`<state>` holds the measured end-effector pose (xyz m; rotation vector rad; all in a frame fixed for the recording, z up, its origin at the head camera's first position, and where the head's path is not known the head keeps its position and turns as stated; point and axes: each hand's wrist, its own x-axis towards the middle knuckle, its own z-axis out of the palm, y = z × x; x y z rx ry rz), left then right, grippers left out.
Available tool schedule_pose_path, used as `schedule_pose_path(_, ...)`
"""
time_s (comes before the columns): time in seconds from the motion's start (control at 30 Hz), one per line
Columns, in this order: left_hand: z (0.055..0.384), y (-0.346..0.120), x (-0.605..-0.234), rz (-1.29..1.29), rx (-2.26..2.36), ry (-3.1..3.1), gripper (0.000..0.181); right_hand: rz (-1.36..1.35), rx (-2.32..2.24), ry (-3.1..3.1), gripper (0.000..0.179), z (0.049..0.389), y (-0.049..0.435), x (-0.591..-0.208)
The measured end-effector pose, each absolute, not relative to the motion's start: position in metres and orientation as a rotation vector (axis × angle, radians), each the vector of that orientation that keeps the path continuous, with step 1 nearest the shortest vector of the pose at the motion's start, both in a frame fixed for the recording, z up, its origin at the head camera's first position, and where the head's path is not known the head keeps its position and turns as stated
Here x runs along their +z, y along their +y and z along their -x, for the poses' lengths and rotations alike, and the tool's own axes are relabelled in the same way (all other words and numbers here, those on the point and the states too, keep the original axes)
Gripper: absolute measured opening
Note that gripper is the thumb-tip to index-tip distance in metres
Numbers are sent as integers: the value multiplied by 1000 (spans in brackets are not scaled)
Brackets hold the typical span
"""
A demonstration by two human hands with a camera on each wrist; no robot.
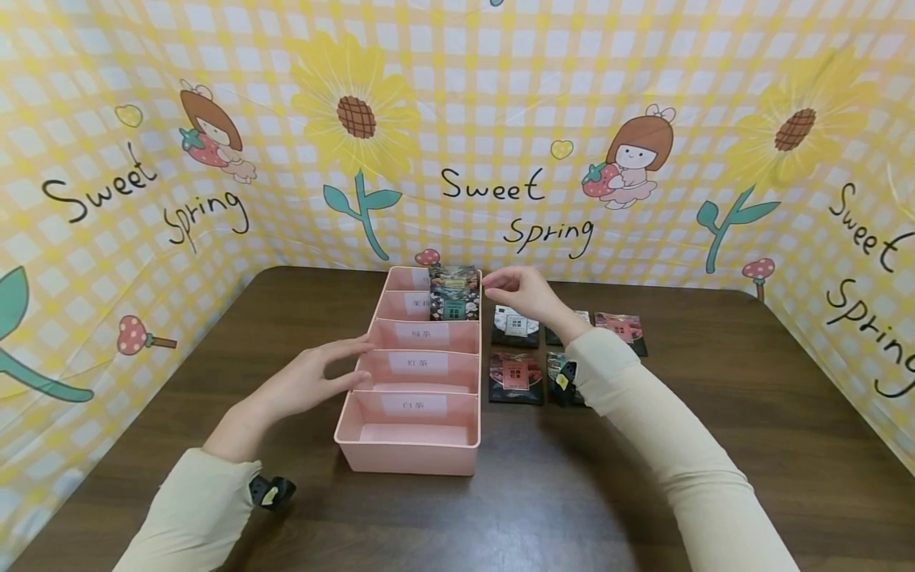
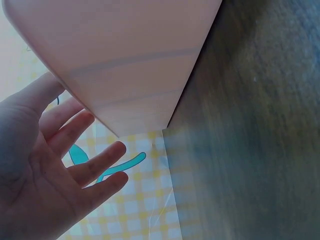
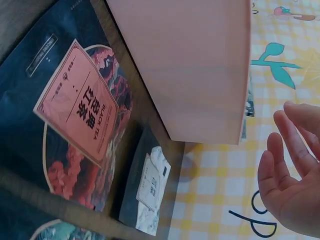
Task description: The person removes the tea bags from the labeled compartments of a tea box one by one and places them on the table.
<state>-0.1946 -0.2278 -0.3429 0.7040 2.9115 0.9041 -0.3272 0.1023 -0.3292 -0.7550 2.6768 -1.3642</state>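
A long pink divided box [image 1: 407, 459] stands on the table, with a paper label in each compartment. My left hand [image 1: 303, 377] rests its thumb and fingertips at the box's left rim, fingers loosely spread. In the left wrist view that hand [image 2: 62, 165] has nothing in its palm. My right hand [image 1: 532, 298] hovers just off the far right corner of the box, fingers slightly bent. The right wrist view shows no object in it. A green-patterned tea sachet [image 1: 455, 305] stands in the second compartment from the back, and another sachet [image 1: 457, 276] in the rearmost one.
Right of the box lie a black tea sachet with a red label [image 1: 516, 377], a white-patterned sachet [image 1: 516, 326], a red sachet [image 1: 622, 327] and a green one [image 1: 556, 367]. One more sachet [image 1: 581, 318] is partly behind my right wrist. A patterned cloth [image 1: 486, 95] hangs behind the table.
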Motion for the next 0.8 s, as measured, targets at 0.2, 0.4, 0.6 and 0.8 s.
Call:
schedule_pose_path(0.2,196,-228,-344,-700,907,2908,52,720,-1345,2701,26,333,96,-335)
schedule_pose_path(0.4,195,-228,-343,-703,906,2911,51,683,-1351,2707,25,337,94,-339)
schedule_pose_path(0.6,194,-228,-341,-698,902,2908,51,646,-1356,2712,24,339,93,-341)
schedule_pose_path(0.8,195,-228,-343,-692,907,2907,51,640,-1354,2719,23,339,88,-343)
